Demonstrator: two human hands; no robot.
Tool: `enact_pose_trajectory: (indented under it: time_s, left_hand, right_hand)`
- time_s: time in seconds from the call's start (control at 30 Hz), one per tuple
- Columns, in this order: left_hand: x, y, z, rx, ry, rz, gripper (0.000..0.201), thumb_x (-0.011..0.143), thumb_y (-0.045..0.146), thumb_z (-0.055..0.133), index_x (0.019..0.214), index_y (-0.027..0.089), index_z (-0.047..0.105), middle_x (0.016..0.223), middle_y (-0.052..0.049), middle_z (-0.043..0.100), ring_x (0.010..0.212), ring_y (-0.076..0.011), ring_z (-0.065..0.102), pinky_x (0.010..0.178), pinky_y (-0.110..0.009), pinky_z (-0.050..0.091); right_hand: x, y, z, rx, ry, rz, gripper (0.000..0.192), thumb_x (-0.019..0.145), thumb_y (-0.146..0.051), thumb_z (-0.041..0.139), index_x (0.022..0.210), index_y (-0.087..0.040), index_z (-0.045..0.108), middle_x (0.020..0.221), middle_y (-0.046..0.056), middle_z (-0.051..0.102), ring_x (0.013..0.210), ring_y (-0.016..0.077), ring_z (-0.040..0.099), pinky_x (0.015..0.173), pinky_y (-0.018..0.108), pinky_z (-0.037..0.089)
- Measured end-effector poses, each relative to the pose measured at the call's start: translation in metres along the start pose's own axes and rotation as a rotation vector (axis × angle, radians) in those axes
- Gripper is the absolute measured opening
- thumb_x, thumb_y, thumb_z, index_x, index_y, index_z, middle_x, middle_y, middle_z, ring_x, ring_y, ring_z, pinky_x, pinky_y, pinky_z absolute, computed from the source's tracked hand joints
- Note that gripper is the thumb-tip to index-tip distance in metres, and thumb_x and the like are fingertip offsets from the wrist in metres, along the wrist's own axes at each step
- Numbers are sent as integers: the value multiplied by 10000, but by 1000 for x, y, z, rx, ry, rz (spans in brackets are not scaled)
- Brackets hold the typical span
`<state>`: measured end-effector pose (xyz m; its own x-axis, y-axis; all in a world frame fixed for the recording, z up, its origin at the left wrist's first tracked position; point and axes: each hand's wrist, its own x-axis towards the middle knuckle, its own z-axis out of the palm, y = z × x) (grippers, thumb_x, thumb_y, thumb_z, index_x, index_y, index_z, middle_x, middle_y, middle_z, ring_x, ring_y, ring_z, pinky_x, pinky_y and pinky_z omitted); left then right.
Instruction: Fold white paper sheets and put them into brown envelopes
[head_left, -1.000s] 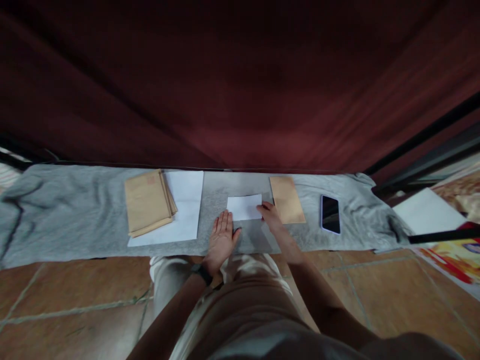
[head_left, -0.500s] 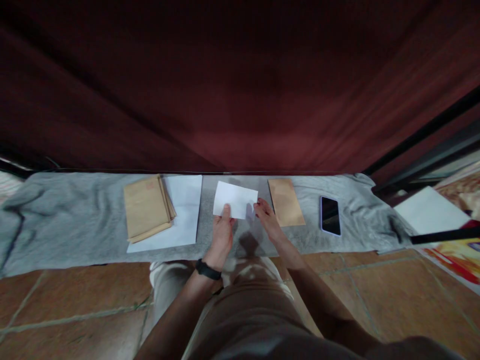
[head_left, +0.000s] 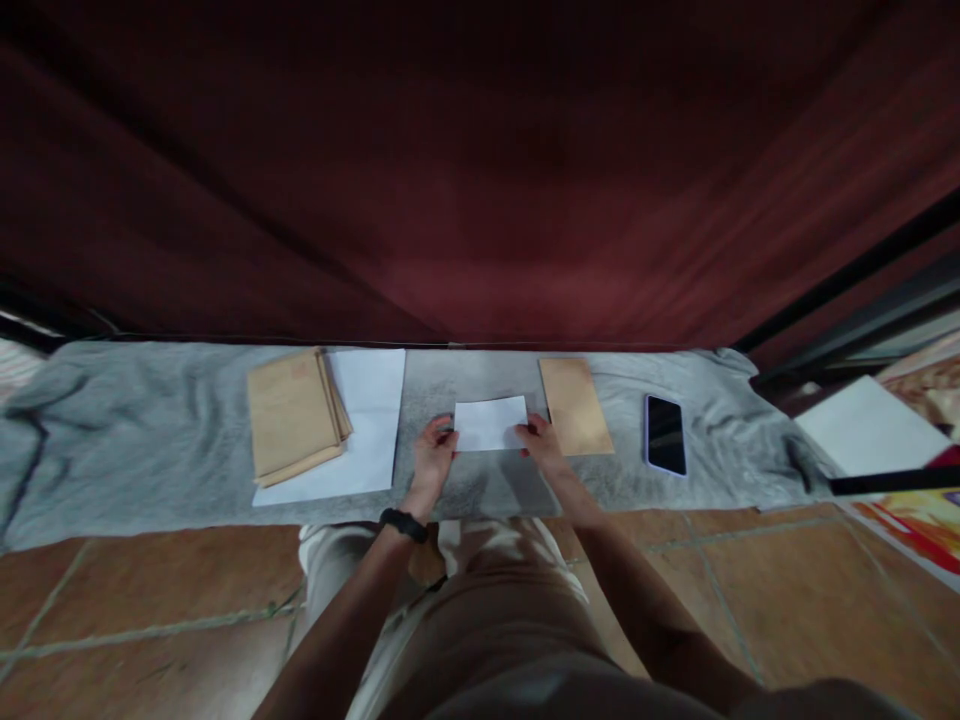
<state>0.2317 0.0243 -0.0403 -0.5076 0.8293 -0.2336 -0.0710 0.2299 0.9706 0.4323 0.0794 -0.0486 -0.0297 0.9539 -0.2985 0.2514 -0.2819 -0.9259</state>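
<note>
Paper [head_left: 491, 423] between envelope stack [head_left: 292, 415] and phone [head_left: 664, 434]

Grey cloth [head_left: 150, 440] spread along the tiled terracotta floor [head_left: 135, 600], under a dark red curtain [head_left: 480, 180]. Stack of tan paper envelopes [head_left: 292, 415] overlapping a white paper sheet [head_left: 371, 420]. Black smartphone [head_left: 664, 434] face up, right. Single tan envelope [head_left: 576, 406] beside it.

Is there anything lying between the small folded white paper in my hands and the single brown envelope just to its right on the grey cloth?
Nothing visible. The small folded white paper, held by the left hand and right hand, sits right beside the single brown envelope, with only bare grey cloth between them.
</note>
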Motion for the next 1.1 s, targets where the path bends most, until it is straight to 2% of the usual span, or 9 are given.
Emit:
enact_pose_trajectory:
  time_s: [0.1, 0.17, 0.23, 0.37, 0.53, 0.7, 0.8, 0.97, 1.1]
  left_hand:
    - [6, -1, 3, 139, -38, 9, 295, 740, 111, 674, 1025, 183, 697, 632, 53, 616, 526, -123, 543, 548, -238, 417]
    - [8, 1, 5, 218, -54, 29, 298, 731, 59, 658, 995, 188, 711, 644, 44, 625, 574, -131, 561, 592, -243, 423]
    - [10, 3, 6, 279, -69, 42, 279, 732, 41, 653, 959, 192, 716, 653, 38, 626, 607, -138, 573, 626, -250, 435]
    - [8, 3, 7, 345, -77, 47, 271, 760, 52, 639, 979, 197, 705, 699, 24, 636, 654, -150, 599, 654, -260, 469]
    - [3, -4, 10, 337, -70, 11, 317, 832, 105, 578, 1132, 178, 649, 777, 8, 647, 673, -146, 608, 596, -238, 489]
    - [7, -8, 12, 343, -85, -8, 336, 852, 133, 558, 1182, 149, 616, 815, -9, 648, 664, -147, 606, 564, -237, 494]
    - [8, -7, 11, 376, -95, 12, 326, 850, 137, 560, 1169, 162, 623, 833, -22, 670, 676, -160, 627, 607, -269, 517]
    - [3, -4, 9, 443, -87, 63, 325, 840, 88, 579, 1146, 178, 640, 838, -27, 696, 755, -181, 670, 735, -310, 532]
    - [0, -5, 10, 480, -62, 124, 312, 851, 49, 579, 1133, 162, 654, 867, -55, 711, 807, -213, 686, 801, -345, 522]
  right_hand:
    - [-4, 4, 1, -172, 92, -128, 389, 867, -248, 564, 1238, -165, 645, 962, 72, 690, 870, 233, 652, 765, 358, 572]
    - [-10, 6, 3, -420, 210, -308, 489, 916, -211, 523, 1396, -123, 550, 1159, 165, 662, 1042, 288, 634, 915, 447, 538]
    - [-15, 9, 6, -663, 268, -501, 521, 956, -204, 489, 1466, -96, 485, 1326, 226, 590, 1194, 330, 576, 1007, 511, 491]
    - [-18, 13, 23, -811, 117, -707, 462, 1018, -236, 448, 1464, -135, 513, 1537, 170, 482, 1413, 284, 440, 1141, 470, 414]
    - [-11, 15, 40, -797, 32, -710, 465, 1050, -282, 392, 1462, -126, 540, 1578, 142, 476, 1490, 239, 379, 1217, 435, 340]
    - [-7, 16, 38, -803, 26, -708, 468, 1066, -295, 366, 1468, -132, 541, 1582, 135, 477, 1502, 234, 370, 1225, 432, 325]
    - [-6, 18, 37, -856, 37, -704, 466, 1070, -283, 363, 1460, -101, 542, 1578, 155, 478, 1494, 243, 379, 1219, 439, 332]
    - [-9, 22, 38, -906, 58, -738, 453, 1070, -275, 375, 1478, -152, 529, 1576, 130, 488, 1483, 236, 396, 1215, 460, 336]
    - [-14, 22, 40, -951, 73, -730, 467, 1069, -273, 400, 1501, -123, 497, 1587, 166, 463, 1498, 261, 367, 1211, 492, 325]
